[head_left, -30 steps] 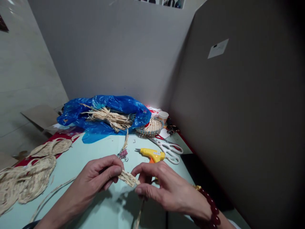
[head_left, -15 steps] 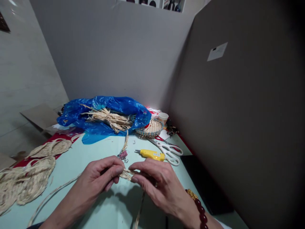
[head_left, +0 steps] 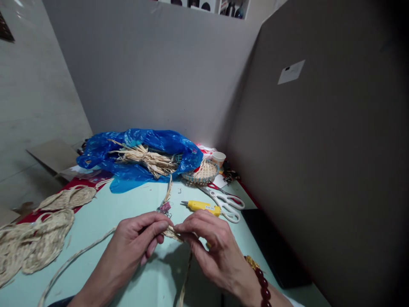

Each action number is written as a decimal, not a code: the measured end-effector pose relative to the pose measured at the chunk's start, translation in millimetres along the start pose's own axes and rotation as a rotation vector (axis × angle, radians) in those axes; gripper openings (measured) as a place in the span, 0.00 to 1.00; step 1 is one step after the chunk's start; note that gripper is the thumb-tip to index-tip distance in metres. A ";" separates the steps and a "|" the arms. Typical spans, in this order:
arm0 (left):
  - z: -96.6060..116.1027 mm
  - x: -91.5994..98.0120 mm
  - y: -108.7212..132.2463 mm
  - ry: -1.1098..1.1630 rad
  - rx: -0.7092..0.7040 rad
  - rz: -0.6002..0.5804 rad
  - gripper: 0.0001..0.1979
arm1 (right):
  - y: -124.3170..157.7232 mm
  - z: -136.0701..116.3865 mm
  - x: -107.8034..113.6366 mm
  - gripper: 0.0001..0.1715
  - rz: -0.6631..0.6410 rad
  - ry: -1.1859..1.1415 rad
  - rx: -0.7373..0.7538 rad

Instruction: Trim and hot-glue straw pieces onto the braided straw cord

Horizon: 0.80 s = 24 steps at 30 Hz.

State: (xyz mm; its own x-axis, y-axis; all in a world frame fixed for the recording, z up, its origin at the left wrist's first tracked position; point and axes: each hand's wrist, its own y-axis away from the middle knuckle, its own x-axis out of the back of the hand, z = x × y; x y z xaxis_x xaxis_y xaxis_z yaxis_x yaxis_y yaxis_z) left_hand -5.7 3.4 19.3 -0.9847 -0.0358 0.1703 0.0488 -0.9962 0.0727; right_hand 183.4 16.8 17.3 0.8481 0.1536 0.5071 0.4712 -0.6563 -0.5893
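Between my two hands is a small woven piece of pale straw cord (head_left: 172,233). My left hand (head_left: 143,236) pinches its left end between thumb and forefinger. At its right end, the fingers of my right hand (head_left: 207,238) are closed on the strands, partly hiding them. A loose cord (head_left: 76,255) runs from behind my left wrist toward the bottom edge. Another strand (head_left: 183,279) hangs below my right fingers. Just beyond the hands lie a pinkish bundle with wire clips (head_left: 164,208) and a yellow hot glue gun (head_left: 203,207).
White-handled scissors (head_left: 226,200) lie right of the glue gun, near a black flat panel (head_left: 276,249). Farther back are a blue plastic bag (head_left: 105,149) with dried straw (head_left: 150,160), a round woven basket (head_left: 204,174) and a cup (head_left: 219,158). Woven straw pieces (head_left: 47,243) lie left.
My right fingertips have moved left and tilted in over the woven piece, closer to my left fingertips. The woven piece has turned slightly and less of it shows.
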 end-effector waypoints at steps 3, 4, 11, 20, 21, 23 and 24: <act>2.8 0.8 -0.3 0.006 -0.015 0.007 0.21 | -0.6 -1.5 0.7 0.07 -0.026 0.017 0.000; 3.6 1.4 -0.3 0.009 -0.019 0.001 0.22 | -0.6 -1.9 0.7 0.07 -0.023 0.030 0.006; 1.5 6.5 -0.8 0.042 -0.001 -0.092 0.27 | -2.8 2.6 2.4 0.05 0.019 0.141 0.094; -14.7 4.1 -2.2 0.050 0.011 -0.034 0.22 | -4.3 8.2 -0.3 0.04 0.010 0.141 0.118; -13.7 3.6 -2.1 0.058 0.012 -0.036 0.23 | -4.2 8.3 -0.3 0.04 0.008 0.142 0.118; -9.0 2.7 -1.2 0.079 0.008 -0.056 0.25 | -4.8 8.5 0.7 0.05 0.015 0.131 0.104; -5.7 2.2 -0.3 0.087 0.004 -0.071 0.27 | -5.4 8.7 1.5 0.04 0.029 0.125 0.091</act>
State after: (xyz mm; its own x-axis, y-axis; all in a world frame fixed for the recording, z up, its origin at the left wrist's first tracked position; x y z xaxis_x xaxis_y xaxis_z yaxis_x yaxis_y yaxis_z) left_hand -8.8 3.2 14.2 -0.9965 0.0277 0.0788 -0.0210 -0.9961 0.0852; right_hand 184.2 27.0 15.8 0.8279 0.0385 0.5596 0.4714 -0.5883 -0.6570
